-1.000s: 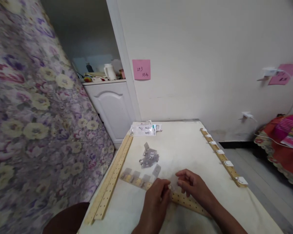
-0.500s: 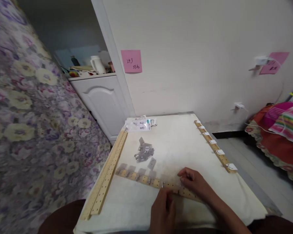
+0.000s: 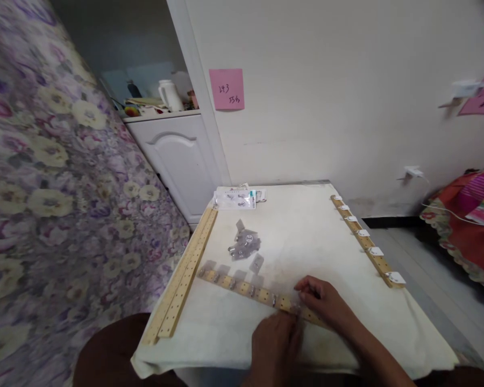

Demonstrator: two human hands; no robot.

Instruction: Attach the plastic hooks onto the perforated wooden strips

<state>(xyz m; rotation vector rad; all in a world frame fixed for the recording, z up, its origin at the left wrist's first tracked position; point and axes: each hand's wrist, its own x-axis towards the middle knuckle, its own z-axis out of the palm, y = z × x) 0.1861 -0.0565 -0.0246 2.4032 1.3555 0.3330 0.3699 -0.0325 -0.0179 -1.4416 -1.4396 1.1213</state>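
Note:
A perforated wooden strip (image 3: 242, 288) lies slantwise across the near part of the cloth-covered table, with several small metal hooks on clear-looking backings along it. My left hand (image 3: 275, 341) is closed at the strip's near edge, right of the last visible hook (image 3: 274, 300); its blurred fingertips hide what they grip. Across the strip, my right hand (image 3: 325, 301) has its thumb and fingers curled together over the right part; whatever is between them is too small to make out. Beyond the strip lie a pile of grey, clear-backed hooks (image 3: 245, 245) and a single one (image 3: 257, 264).
Two bare perforated strips (image 3: 181, 285) lie along the table's left edge. Another strip (image 3: 371, 252) with white-backed hooks runs along the right edge. Clear packaging (image 3: 234, 200) is at the back left. A floral curtain (image 3: 64, 188) hangs at left; a wall stands behind the table.
My left hand has slid right along the strip, uncovering a hook on it. My right hand stays over nearly the same place. The camera view has shifted slightly.

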